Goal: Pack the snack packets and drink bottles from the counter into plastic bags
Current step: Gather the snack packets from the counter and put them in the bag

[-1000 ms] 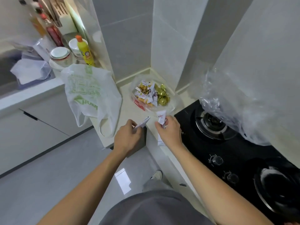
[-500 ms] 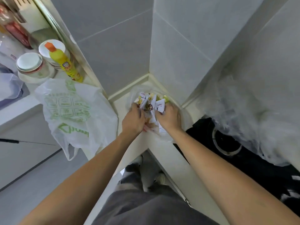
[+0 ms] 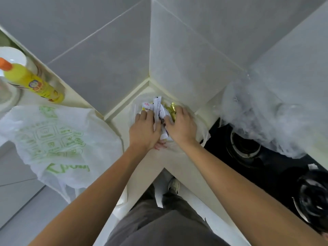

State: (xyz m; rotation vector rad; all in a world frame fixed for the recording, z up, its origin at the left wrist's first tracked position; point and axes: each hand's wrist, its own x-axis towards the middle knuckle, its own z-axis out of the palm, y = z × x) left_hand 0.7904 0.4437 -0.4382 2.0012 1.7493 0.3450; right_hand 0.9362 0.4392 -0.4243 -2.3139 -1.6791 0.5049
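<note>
head view: both my hands down in the far corner of the table, on the snack pile
left hand [image 3: 144,129]: grip clamped on the white snack packets [image 3: 157,108], fingers curled over the near left of the bunch
right hand [image 3: 181,126]: grip pressed onto the same bunch from the right, thumb on a white packet, gold-wrapped snacks [image 3: 171,108] just under my fingertips
clear bag [image 3: 204,132]: thin film lying under and around the pile; can't tell where its mouth sits
printed bag [image 3: 58,139]: white with green print, slumped over the left table edge, well apart from my hands
yellow bottle [image 3: 33,82]: orange cap, far left, not packed yet
stove [image 3: 266,157]: black, right of the pile, crumpled clear plastic [image 3: 266,112] over its far burner
step: gathering loose packets into one bundle inside the film
do it well: squeeze from both sides evenly, keep gold ones trapped in the middle, lift film edges up around the pile, not the packets alone
risk: slippery wrappers could squirt out toward the stove; thin film may tear if pulled hard
</note>
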